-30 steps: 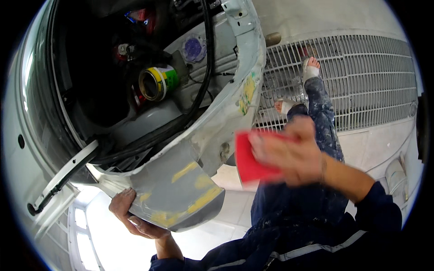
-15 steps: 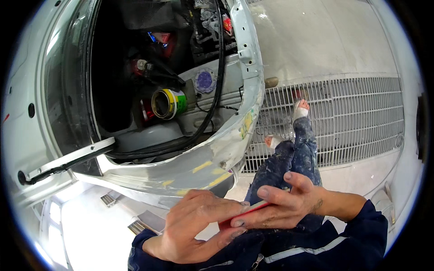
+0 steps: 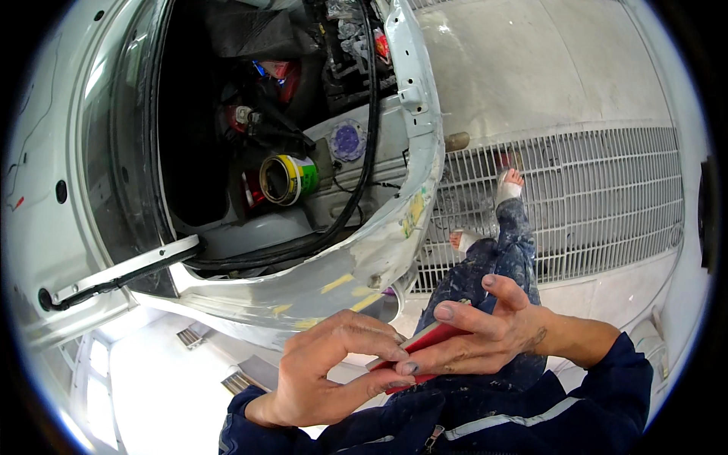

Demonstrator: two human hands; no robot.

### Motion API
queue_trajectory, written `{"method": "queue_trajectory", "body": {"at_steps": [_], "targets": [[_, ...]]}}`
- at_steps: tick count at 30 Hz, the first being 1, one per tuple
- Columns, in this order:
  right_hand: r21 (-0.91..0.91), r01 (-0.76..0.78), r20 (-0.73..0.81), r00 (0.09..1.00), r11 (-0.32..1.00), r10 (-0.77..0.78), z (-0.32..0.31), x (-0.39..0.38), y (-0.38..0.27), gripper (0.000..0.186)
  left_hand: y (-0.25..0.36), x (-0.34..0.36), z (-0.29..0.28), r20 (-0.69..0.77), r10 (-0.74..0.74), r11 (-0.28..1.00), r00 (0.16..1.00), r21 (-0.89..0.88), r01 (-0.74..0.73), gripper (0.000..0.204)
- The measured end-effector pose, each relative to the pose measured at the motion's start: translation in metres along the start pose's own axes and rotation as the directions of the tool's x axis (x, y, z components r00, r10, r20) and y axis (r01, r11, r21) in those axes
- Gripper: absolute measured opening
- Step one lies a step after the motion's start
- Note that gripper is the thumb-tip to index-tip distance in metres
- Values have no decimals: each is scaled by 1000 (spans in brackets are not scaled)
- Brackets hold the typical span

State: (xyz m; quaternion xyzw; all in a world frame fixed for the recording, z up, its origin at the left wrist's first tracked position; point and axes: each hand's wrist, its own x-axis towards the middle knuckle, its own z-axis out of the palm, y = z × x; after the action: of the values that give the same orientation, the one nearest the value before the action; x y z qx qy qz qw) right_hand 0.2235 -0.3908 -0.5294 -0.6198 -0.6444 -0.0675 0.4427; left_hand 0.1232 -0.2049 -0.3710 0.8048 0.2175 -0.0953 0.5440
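Note:
In front of my body I hold a thin, flat red sanding pad (image 3: 434, 336) with a pale grey edge. My left hand (image 3: 326, 368) pinches its near left end between thumb and fingertips. From the other side, my right hand (image 3: 489, 334) grips it, with some fingers laid along it and others raised. The fingers cover much of the pad. Just beyond my hands is the grey car body panel (image 3: 303, 297), marked with yellow filler patches.
Inside the open car trunk stands a yellow and green can (image 3: 292, 180), near a purple-topped round mount (image 3: 348, 141). A black rubber seal (image 3: 369, 129) loops along the opening. Floor grating (image 3: 607, 197) lies to the right, under my feet. A strut (image 3: 121, 273) crosses at left.
The pad has turned in my hands, and more of its red face shows. My left fingertips have shifted along it. The view has moved slightly.

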Motion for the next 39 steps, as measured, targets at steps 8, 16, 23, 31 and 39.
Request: {"method": "queue_trajectory", "body": {"at_steps": [8,16,23,31,39], "targets": [[102,12,35,999,995,-15,-2,1,1,39,-3,-4,2,10,90,984,996,154,-90,24],[512,-203,107,979,835,172,-12,10,-18,40,-11,-13,6,9,-4,999,1000,50,4,19],[579,-160,8,981,800,192,0,15,-34,39,-2,-15,2,67,20,999,998,41,-22,14],[705,-99,-24,986,702,163,4,-1,-34,39,8,-23,5,-75,-34,999,997,21,36,14],[362,-586,-54,763,725,644,139,-26,23,48,-59,-58,-31,-318,345,634,883,773,31,39]]}}
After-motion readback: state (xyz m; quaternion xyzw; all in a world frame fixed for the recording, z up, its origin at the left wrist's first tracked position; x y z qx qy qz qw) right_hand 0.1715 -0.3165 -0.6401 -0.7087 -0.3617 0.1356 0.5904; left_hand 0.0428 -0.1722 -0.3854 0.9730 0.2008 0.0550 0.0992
